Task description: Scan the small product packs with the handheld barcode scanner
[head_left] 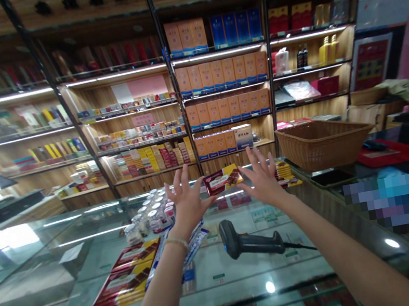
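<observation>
Over the glass counter, a chocolate bar pack in dark red and yellow wrapping is held up between my two hands. My left hand has its thumb and index finger at the pack's left end, with the other fingers spread upward. At the right end, my right hand grips with thumb and index finger, its remaining fingers also raised. Below the hands, a black barcode scanner lies on the glass with its cable running right. Similar chocolate packs are stacked to the left, beside blue-and-white packets partly hidden by my left arm.
Several small clear-lidded jars stand left of my left hand. Behind my right hand sits another yellow pack stack. A wicker basket and a red tray are at right. Stocked shelves line the back wall.
</observation>
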Action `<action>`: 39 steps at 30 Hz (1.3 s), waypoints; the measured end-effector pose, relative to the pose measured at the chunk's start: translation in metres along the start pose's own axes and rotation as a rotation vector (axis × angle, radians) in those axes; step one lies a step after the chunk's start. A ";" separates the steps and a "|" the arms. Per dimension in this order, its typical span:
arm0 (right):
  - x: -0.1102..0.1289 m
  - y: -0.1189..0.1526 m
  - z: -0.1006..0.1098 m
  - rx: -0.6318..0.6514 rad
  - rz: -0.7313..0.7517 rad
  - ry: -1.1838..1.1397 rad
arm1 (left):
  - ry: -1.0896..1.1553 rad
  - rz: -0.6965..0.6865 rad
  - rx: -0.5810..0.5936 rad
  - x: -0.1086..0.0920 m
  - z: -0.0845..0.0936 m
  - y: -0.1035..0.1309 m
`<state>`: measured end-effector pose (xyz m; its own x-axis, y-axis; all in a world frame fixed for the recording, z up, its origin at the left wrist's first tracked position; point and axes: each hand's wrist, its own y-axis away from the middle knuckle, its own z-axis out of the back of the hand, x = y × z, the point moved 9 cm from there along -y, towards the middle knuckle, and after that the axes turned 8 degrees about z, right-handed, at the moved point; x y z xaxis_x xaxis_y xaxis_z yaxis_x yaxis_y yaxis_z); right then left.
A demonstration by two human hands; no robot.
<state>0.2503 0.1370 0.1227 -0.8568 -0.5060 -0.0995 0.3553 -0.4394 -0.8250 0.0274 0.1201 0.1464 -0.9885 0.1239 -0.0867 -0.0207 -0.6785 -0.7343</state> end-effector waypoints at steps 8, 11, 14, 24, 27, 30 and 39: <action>-0.045 0.011 0.030 -0.010 -0.025 0.045 | 0.036 -0.056 0.025 -0.052 0.001 -0.019; -0.067 0.021 0.038 -0.007 -0.058 0.069 | 0.060 -0.085 0.032 -0.077 -0.007 -0.024; -0.089 0.031 0.044 0.002 -0.091 0.089 | 0.085 -0.099 0.044 -0.100 -0.017 -0.027; -0.157 0.064 0.049 -0.019 -0.163 0.145 | 0.165 -0.113 0.096 -0.164 -0.062 -0.036; -0.172 0.071 0.045 -0.004 -0.188 0.147 | 0.179 -0.102 0.119 -0.176 -0.078 -0.039; -0.184 0.075 0.039 0.008 -0.202 0.148 | 0.186 -0.084 0.149 -0.186 -0.092 -0.041; -0.205 0.092 0.023 -0.009 -0.163 0.274 | 0.193 -0.099 0.200 -0.211 -0.136 -0.045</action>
<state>0.4670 0.1833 0.0796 -0.9713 -0.2105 -0.1104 0.2028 -0.4915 -0.8469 0.2577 0.2234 0.1064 -0.9337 0.3194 -0.1620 -0.1639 -0.7833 -0.5997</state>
